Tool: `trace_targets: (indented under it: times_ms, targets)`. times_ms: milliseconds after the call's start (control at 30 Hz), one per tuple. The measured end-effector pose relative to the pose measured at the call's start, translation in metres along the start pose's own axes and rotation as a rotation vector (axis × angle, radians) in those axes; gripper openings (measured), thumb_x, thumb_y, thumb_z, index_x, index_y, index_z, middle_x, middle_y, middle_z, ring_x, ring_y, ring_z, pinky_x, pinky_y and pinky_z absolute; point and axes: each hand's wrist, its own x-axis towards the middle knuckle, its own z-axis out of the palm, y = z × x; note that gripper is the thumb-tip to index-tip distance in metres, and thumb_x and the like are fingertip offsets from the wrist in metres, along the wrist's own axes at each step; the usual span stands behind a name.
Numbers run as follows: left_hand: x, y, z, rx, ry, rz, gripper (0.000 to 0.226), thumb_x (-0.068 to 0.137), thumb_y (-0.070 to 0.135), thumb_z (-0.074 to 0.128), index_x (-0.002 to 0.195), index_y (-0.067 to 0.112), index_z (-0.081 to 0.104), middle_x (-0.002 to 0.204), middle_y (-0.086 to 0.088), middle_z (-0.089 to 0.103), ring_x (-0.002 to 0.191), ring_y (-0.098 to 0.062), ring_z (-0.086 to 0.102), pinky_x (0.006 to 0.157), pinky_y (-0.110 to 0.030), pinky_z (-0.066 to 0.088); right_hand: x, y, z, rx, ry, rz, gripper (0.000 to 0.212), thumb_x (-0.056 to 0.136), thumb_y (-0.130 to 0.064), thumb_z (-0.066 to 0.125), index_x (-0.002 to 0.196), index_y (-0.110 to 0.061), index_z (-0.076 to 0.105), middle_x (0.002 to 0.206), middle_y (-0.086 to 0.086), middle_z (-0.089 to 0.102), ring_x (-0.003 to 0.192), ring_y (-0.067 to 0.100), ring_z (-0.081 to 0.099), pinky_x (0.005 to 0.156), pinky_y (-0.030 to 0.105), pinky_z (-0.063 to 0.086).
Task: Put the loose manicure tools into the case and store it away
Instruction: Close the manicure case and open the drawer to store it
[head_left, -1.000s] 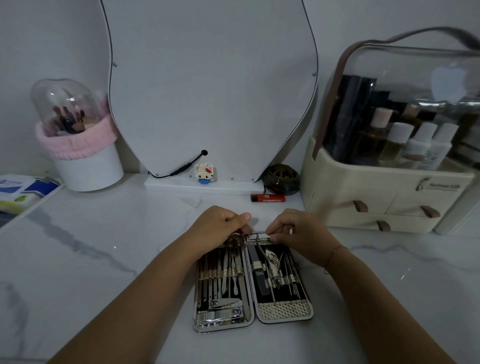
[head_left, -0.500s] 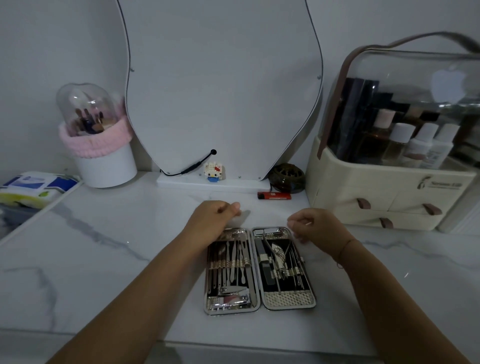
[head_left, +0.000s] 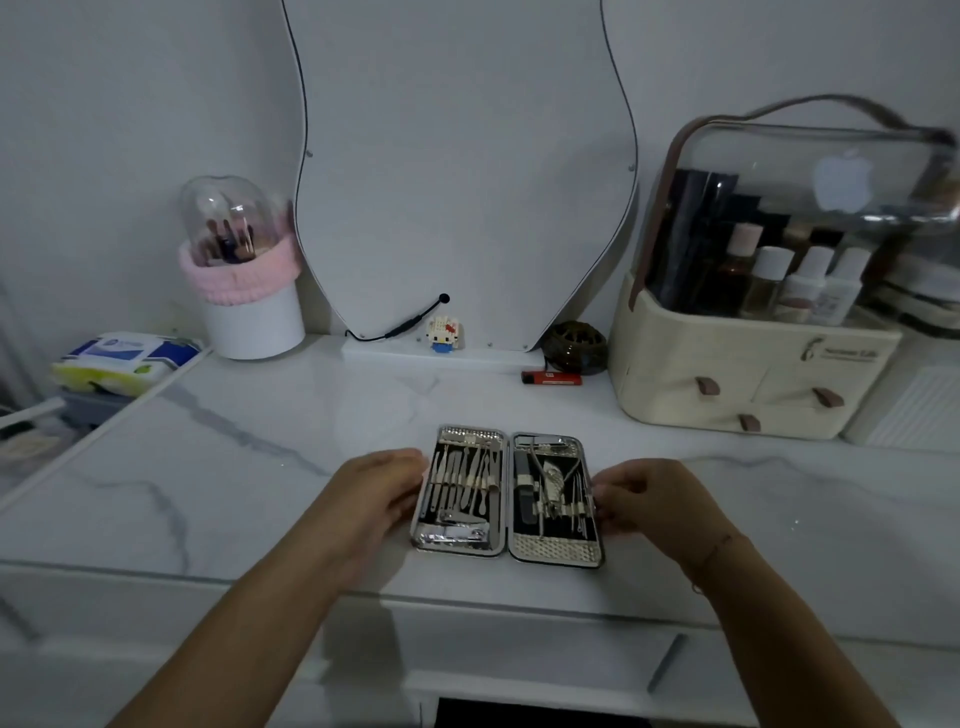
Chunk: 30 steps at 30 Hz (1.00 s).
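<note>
The manicure case (head_left: 470, 433) lies open flat on the white marble tabletop (head_left: 260, 467), near the front edge. Both halves are black inside and hold metal tools under elastic straps: several thin tools and a nail clipper (head_left: 457, 531) on the left, scissors and nippers (head_left: 553, 483) on the right. I see no loose tool on the tabletop. My left hand (head_left: 379, 491) rests against the case's left edge with its fingers curled on the rim. My right hand (head_left: 647, 499) pinches the right edge with its fingertips.
A cream cosmetic organiser (head_left: 748, 364) with small drawers and a clear lid stands at the back right. A curved mirror (head_left: 462, 171), a small toy figure (head_left: 444, 333), a red lighter (head_left: 551, 378), a dark round ornament (head_left: 575, 345), a brush holder (head_left: 244, 291) and a wipes pack (head_left: 124, 361) line the back and left.
Both hands have left the case's far end and come down to its left and right edges. The view has pulled back, so the table's front edge now shows.
</note>
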Motion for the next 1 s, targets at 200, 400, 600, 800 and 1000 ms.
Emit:
trace_targets:
  times_ms: [200,400,600,800,1000]
  targets:
    - [0.023,0.016,0.009,0.158,0.088,0.086,0.034,0.081,0.006,0.068,0.114,0.012,0.062,0.108,-0.004,0.066,0.098,-0.017,0.064,0.091,-0.034,0.05,-0.016,-0.003,0.01,0.147,0.006,0.015,0.013,0.082,0.001,0.057,0.078,0.006,0.068,0.074,0.024,0.069,0.062,0.024,0.066,0.069,0.036,0.06]
    - [0.016,0.016,0.049,0.712,-0.019,0.525,0.04,0.083,0.018,0.068,0.121,0.028,0.061,0.106,0.016,0.064,0.098,-0.004,0.06,0.089,-0.019,0.043,-0.026,-0.015,0.031,0.588,-0.123,0.15,0.01,0.086,0.012,0.044,0.083,0.017,0.053,0.081,0.042,0.058,0.06,0.025,0.063,0.058,0.027,0.056]
    - [0.021,-0.021,0.035,0.985,-0.17,0.713,0.029,0.085,0.036,0.064,0.111,0.023,0.07,0.12,0.012,0.062,0.112,0.001,0.051,0.098,-0.013,0.036,-0.025,-0.019,0.035,0.748,-0.232,0.2,0.012,0.088,0.012,0.038,0.095,0.006,0.047,0.083,0.029,0.06,0.061,0.029,0.066,0.055,0.031,0.057]
    - [0.024,-0.029,0.016,1.068,-0.246,0.631,0.07,0.068,0.076,0.044,0.126,0.04,0.054,0.138,0.028,0.033,0.135,0.007,0.023,0.116,-0.032,0.009,-0.014,-0.002,0.033,0.075,0.083,-0.061,0.02,0.076,-0.002,0.069,0.09,-0.007,0.056,0.075,0.006,0.063,0.061,0.014,0.061,0.055,0.015,0.051]
    - [0.024,-0.034,0.017,1.059,-0.223,0.643,0.063,0.07,0.068,0.042,0.126,0.04,0.055,0.137,0.029,0.03,0.135,0.01,0.02,0.116,-0.029,0.006,0.0,0.011,0.039,-0.309,0.185,-0.35,0.056,0.072,-0.028,0.074,0.123,-0.015,0.053,0.121,0.002,0.054,0.113,0.017,0.049,0.101,0.039,0.041]
